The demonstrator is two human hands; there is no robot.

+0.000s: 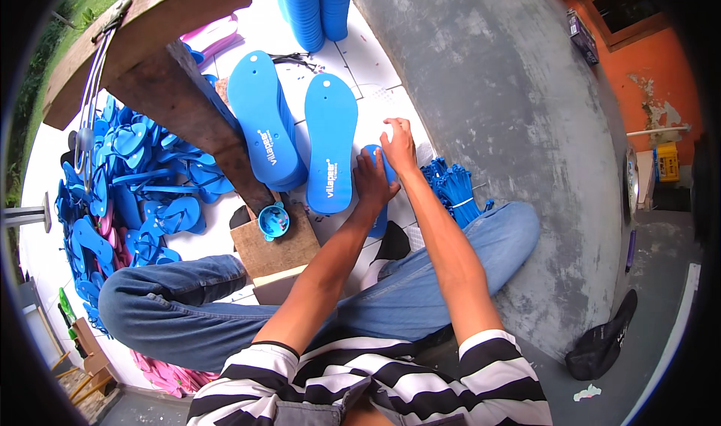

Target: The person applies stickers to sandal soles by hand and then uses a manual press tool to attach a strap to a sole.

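Observation:
A blue flip-flop sole [378,225], largely covered by my hands, lies in front of me. My left hand [373,183] grips it with the fingers along its upper part. Just beyond, at its far right edge, my right hand [400,145] has its fingers curled with the tips drawn together; whatever sits between them is too small to make out. Directly left of my hands is a flat blue sole [330,140] with a white spot near the toe. Farther left stands a thick stack of blue soles [259,118]. By my right knee lies a tied bundle of blue straps [454,189].
A wooden stand [176,88] rises at left, its foot beside a small blue bowl [273,221] on a wooden block [282,249]. Finished blue flip-flops [143,178] heap beyond it. More sole stacks [315,9] stand at the back. A grey wall [496,110] borders the right.

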